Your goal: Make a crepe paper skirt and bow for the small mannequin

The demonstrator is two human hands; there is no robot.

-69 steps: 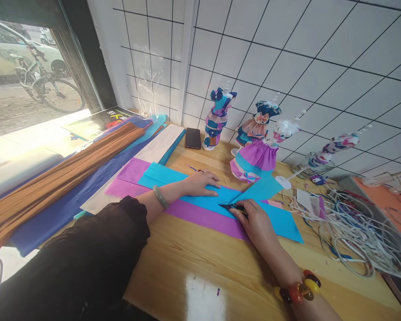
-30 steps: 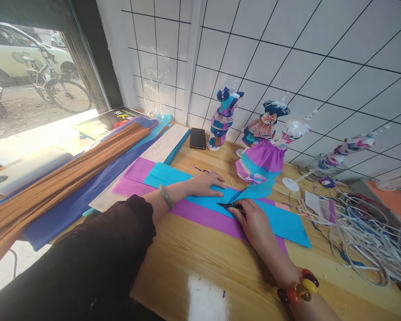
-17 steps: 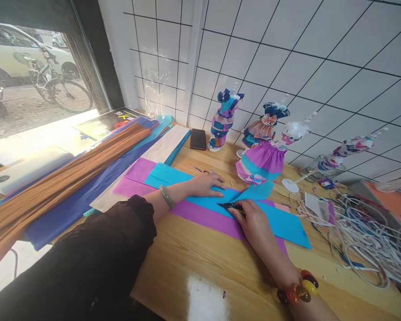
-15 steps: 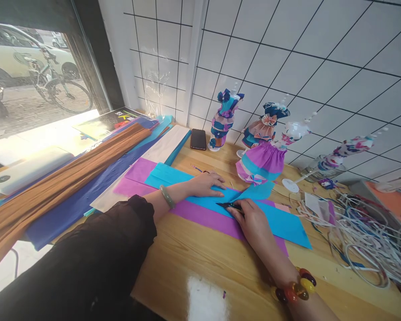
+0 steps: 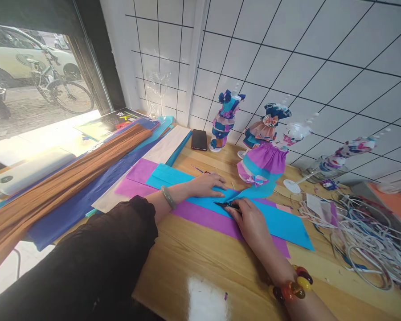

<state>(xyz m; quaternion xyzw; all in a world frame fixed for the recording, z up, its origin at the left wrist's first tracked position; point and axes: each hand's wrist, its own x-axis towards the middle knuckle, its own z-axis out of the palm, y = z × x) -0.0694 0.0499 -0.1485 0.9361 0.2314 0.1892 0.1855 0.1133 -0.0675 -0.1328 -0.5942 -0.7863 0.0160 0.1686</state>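
A long sheet of blue paper lies on top of purple paper on the wooden table. My left hand lies flat on the blue sheet, fingers stretched out, pressing it down. My right hand is closed round small dark scissors, whose blades point left into the blue paper. Behind the blades a cut strip of the blue sheet curls upward.
Several small dress-form dolls in paper dresses stand by the tiled wall. A black phone lies behind the sheets. Rolls of brown, blue and white paper fill the left. A tangle of white strips lies at right.
My right hand and the scissors have crept a little to the left along the blue sheet, and the cut strip has lifted further. My left hand has stayed in place.
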